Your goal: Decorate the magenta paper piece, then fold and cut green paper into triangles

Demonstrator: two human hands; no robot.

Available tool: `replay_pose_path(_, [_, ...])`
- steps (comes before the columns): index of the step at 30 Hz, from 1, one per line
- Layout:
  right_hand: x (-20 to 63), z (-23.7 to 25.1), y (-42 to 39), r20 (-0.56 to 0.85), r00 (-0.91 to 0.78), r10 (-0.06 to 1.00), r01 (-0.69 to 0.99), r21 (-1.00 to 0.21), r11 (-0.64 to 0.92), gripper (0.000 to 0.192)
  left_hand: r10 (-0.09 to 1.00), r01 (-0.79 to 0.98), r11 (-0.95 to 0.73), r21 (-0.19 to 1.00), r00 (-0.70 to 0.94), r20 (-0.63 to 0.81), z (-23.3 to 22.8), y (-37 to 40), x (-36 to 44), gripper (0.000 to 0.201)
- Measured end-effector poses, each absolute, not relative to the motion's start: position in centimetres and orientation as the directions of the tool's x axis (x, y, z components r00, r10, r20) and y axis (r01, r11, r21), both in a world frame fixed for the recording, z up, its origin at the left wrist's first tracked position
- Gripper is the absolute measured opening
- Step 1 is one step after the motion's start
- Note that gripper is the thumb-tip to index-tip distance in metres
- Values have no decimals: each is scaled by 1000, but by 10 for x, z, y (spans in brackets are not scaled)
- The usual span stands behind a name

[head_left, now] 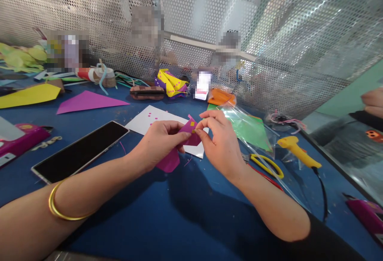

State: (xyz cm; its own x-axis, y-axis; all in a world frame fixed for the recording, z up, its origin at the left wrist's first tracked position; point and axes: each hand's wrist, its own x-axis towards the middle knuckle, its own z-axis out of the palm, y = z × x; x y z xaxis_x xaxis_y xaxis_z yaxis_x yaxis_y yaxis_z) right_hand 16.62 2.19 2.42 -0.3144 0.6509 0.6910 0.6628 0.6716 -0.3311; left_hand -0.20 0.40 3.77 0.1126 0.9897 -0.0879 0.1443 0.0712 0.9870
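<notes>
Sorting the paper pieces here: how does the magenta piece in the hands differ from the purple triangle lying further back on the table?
The magenta piece is held off the table between the left hand and right hand; the purple triangle lies flat and untouched. The magenta piece looks smaller and bent, the purple triangle long and pointed. The magenta piece carries small yellow squares; the purple triangle is plain. Both are coloured craft sheet.

Your left hand (158, 143) and right hand (220, 141) meet in front of you, forearms angled inward, thumbs and forefingers pinched together, remaining fingers loosely curled.
</notes>
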Motion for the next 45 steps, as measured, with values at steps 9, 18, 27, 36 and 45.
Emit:
replay_pose_path(9, [164, 23, 21, 700, -313, 641, 643, -340, 686, 13, 991, 190, 71, 979, 95, -91, 38, 4, -2, 19])
replay_pose_path(18, [162, 21, 20, 706, -296, 644, 643, -351, 680, 13, 991, 212, 58, 976, 103, -82, 36, 5, -2, 19])
replay_pose_path(27, [161, 19, 19, 694, -284, 662, 630, -385, 674, 10, 994, 256, 36, 966, 94, -62, 36, 6, -3, 18])
replay_pose_path(36, [158, 23, 24, 162, 26, 986, 50, -986, 161, 30, 999, 215, 13, 976, 38, -22, 38, 4, -3, 18])
replay_pose_path(45, [150, 21, 20, -32, -15, 999, -196, -980, -34, 38, 998, 262, -22, 965, 69, 4, 36, 5, -2, 17])
